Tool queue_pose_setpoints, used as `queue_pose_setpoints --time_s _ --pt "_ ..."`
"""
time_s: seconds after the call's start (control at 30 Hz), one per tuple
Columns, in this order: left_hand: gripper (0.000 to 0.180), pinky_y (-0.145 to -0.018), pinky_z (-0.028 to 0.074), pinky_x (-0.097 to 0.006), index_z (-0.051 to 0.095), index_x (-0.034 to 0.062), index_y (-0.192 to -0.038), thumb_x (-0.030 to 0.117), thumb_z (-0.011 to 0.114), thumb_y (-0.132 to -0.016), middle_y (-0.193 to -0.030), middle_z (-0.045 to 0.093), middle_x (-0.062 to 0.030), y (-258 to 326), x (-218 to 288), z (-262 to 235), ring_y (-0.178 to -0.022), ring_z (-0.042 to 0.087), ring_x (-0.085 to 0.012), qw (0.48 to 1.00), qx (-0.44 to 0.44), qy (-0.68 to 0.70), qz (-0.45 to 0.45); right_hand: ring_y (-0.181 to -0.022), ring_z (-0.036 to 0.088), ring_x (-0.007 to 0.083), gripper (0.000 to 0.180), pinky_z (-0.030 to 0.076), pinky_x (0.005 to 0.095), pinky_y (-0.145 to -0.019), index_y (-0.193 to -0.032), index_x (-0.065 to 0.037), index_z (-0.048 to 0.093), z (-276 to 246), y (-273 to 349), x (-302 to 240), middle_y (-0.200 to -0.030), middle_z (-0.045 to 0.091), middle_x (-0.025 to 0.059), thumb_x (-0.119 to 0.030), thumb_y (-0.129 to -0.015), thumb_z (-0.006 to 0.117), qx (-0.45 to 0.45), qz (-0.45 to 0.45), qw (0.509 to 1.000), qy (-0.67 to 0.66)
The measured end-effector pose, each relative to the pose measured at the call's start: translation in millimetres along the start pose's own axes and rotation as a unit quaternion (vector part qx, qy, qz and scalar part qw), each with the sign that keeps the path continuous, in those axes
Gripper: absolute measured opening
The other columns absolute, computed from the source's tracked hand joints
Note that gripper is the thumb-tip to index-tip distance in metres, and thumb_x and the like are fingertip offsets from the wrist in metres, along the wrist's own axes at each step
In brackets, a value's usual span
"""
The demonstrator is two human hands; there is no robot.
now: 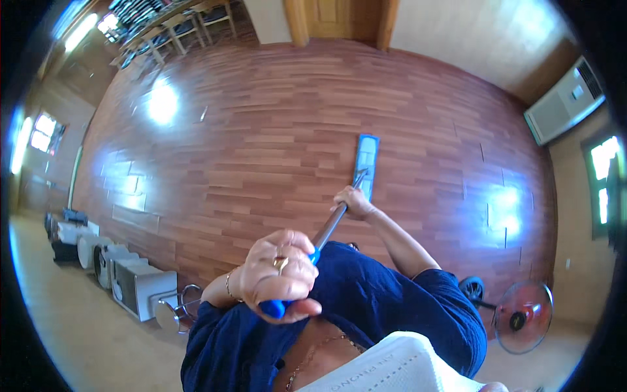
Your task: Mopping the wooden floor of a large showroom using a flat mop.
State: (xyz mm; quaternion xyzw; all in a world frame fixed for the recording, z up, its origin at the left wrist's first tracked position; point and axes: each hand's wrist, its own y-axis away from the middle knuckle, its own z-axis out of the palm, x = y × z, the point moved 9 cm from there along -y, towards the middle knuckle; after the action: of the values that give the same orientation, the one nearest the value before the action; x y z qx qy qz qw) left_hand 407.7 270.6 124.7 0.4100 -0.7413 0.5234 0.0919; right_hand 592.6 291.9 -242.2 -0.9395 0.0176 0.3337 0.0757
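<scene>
A flat mop with a long blue flat head [367,151] rests on the wood-patterned floor ahead of me, a little right of the middle. Its metal pole [330,225] slants back toward my body and ends in a blue grip [274,308]. My left hand [279,271], with a ring on one finger, is closed around that grip close to my chest. Lower on the pole, my right hand [353,202] wraps round the metal just behind the mop head.
A standing fan [519,319] is at the near right, a tall air conditioner [567,101] at the far right. Along the left stand a metal-legged stool [171,315], a white box-shaped appliance [140,287] and other items. Chairs [179,27] stand by a table at the far left; a wooden door [333,18] is straight ahead.
</scene>
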Motion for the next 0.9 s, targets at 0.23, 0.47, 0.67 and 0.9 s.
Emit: queue_pose_setpoints --time_s 0.23,0.47,0.67,0.9 --pt "0.039 -0.062 0.053 -0.033 0.056 0.0073 -0.070 0.037 0.081 -0.073 -0.058 0.060 -0.0030 32.1 83.4 -33.7 -0.052 0.061 -0.0165 0.989 0.060 -0.108 0.078 -0.084 0.064 0.0327 0.019 0.047 0.0510 -0.066 -0.080 -0.018 0.064 95.3 -70.2 -134.7 -0.080 0.067 0.0072 -0.036 -0.075 0.069 -0.167 -0.120 0.977 -0.060" --pt "0.047 -0.065 0.054 -0.033 0.054 0.0090 -0.072 0.044 0.085 -0.064 -0.063 0.055 -0.0006 58.3 91.0 -51.3 -0.059 0.058 -0.0181 0.951 0.147 -0.272 -0.011 -0.072 0.059 0.0299 0.027 0.043 0.0406 -0.061 -0.074 -0.008 0.058 115.7 -86.4 -195.2 -0.069 0.057 0.0115 -0.030 -0.076 0.075 -0.139 -0.110 0.935 -0.306" --pt "0.047 -0.068 0.053 -0.034 0.054 0.0095 -0.070 0.043 0.086 -0.064 -0.065 0.056 -0.0011 61.0 96.8 -44.3 -0.063 0.060 -0.0205 0.948 0.146 -0.282 -0.017 -0.070 0.061 0.0319 0.035 0.039 0.0418 -0.069 -0.066 -0.012 0.061 110.2 -88.5 -203.3 -0.064 0.061 0.0109 -0.044 -0.079 0.069 -0.102 -0.186 0.964 -0.157" --pt "0.042 -0.070 0.052 -0.039 0.054 0.0095 -0.076 0.041 0.081 -0.072 -0.071 0.059 -0.0020 63.0 66.1 -36.4 -0.065 0.061 -0.0242 0.968 0.169 -0.186 -0.005 -0.069 0.062 0.0336 0.034 0.042 0.0451 -0.066 -0.069 -0.010 0.060 54.5 -64.9 -135.2 -0.069 0.062 0.0107 -0.042 -0.079 0.069 -0.006 -0.140 0.987 -0.073"
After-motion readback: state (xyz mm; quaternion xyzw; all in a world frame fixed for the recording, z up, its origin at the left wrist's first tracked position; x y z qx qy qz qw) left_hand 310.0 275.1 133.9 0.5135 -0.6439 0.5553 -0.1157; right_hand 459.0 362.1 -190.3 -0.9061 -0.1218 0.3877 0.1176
